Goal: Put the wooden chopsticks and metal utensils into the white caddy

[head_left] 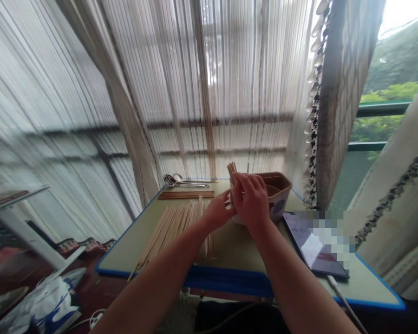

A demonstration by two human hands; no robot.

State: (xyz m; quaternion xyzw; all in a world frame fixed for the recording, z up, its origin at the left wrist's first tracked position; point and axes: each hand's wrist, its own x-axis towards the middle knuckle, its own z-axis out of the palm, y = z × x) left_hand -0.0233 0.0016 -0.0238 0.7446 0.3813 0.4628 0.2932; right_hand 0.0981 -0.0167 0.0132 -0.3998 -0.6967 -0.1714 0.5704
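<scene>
Both my hands meet over the middle of a small blue-edged table (230,278). My right hand (252,199) is closed around a bundle of wooden chopsticks (232,169) held upright, their tips sticking out above my fingers. My left hand (218,211) pinches the lower part of the same bundle. Just behind my hands stands a brown and white utensil holder (280,190). A spread of loose wooden chopsticks (170,229) lies flat on the table to the left.
A darker row of chopsticks (186,195) and two metal spoons (177,181) lie at the table's far edge. A phone (313,248) with a cable rests at the right. Striped curtains (195,93) hang close behind. Clutter sits on the floor at left.
</scene>
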